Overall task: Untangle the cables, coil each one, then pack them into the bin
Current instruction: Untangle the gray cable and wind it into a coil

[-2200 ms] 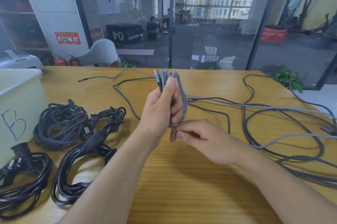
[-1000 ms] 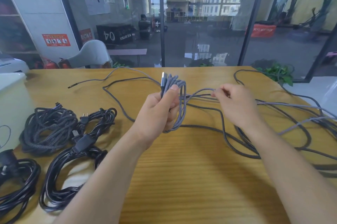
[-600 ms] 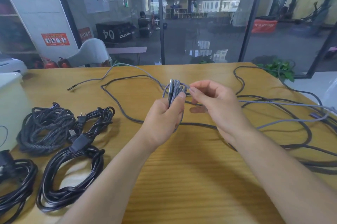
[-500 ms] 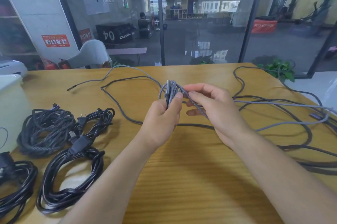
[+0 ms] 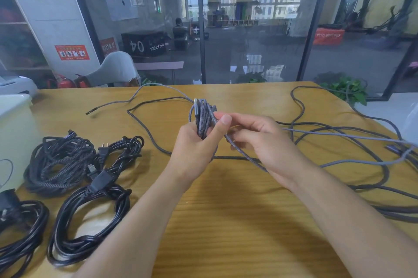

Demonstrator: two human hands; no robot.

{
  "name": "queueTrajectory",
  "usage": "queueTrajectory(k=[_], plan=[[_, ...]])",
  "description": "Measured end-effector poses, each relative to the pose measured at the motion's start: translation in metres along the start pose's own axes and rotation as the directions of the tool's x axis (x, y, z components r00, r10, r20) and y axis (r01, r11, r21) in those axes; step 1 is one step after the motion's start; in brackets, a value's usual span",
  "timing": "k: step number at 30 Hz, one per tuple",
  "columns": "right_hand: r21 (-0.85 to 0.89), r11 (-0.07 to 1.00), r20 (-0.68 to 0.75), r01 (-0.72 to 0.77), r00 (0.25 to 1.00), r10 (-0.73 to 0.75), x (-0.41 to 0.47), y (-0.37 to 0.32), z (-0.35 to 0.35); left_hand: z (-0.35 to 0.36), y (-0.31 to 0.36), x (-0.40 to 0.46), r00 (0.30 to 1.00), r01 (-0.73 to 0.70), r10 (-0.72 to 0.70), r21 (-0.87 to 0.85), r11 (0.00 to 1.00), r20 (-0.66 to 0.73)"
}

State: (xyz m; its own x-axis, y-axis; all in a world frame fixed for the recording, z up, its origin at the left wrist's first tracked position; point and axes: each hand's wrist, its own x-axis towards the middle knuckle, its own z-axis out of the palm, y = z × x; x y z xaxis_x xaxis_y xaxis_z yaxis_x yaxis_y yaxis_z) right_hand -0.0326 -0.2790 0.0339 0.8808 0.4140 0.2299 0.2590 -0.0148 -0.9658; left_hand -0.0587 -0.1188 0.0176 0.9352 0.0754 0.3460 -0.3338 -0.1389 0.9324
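Two hands are up over the middle of the wooden table (image 5: 226,221). The left hand (image 5: 199,148) has its fingers and thumb wrapped round a half-made grey braided coil (image 5: 203,119), held upright above the tabletop with a metal plug sticking out at the top. The right hand (image 5: 264,142) sits just beside it, fingers curled, pinching the loose strand of the same cable where it runs down under the palm and off to the right.

Right side of the table is busy: a sprawl of loose grey and dark cables (image 5: 339,142) loops all the way to the right edge and trails toward the far edge too.

Left side has three finished bundles parked: a dark braided coil (image 5: 56,164), a black power cord coil (image 5: 90,221) touching it, and another black coil (image 5: 20,232) cut off by the left border. The white bin (image 5: 13,133) stands at the left edge, right behind those.

Open wood is mostly the near strip in front of the forearms, between the bundles and the tangle.
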Motion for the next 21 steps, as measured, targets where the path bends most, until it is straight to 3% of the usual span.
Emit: queueTrajectory(k=[6, 11, 17, 21], plan=[[-0.102, 0.993, 0.065, -0.057, 0.996, 0.064, -0.001, 0.002, 0.006, -0.008, -0.001, 0.006, 0.992, 0.075, -0.081, -0.069, 0.995, -0.093], [-0.380, 0.924, 0.290, -0.049, 0.942, 0.169, -0.005, 0.003, 0.006, -0.026, 0.003, 0.010, 0.969, 0.100, -0.136, -0.175, 0.979, -0.208], [-0.407, 0.913, 0.470, -0.040, 0.847, 0.247, -0.011, 0.008, 0.014, -0.023, 0.004, 0.010, 0.989, 0.084, -0.110, -0.229, 0.970, -0.099], [-0.488, 0.871, 0.496, -0.055, 0.804, 0.328, -0.011, 0.013, 0.014, -0.017, 0.004, 0.008, 0.997, 0.062, -0.073, -0.270, 0.961, -0.031]])
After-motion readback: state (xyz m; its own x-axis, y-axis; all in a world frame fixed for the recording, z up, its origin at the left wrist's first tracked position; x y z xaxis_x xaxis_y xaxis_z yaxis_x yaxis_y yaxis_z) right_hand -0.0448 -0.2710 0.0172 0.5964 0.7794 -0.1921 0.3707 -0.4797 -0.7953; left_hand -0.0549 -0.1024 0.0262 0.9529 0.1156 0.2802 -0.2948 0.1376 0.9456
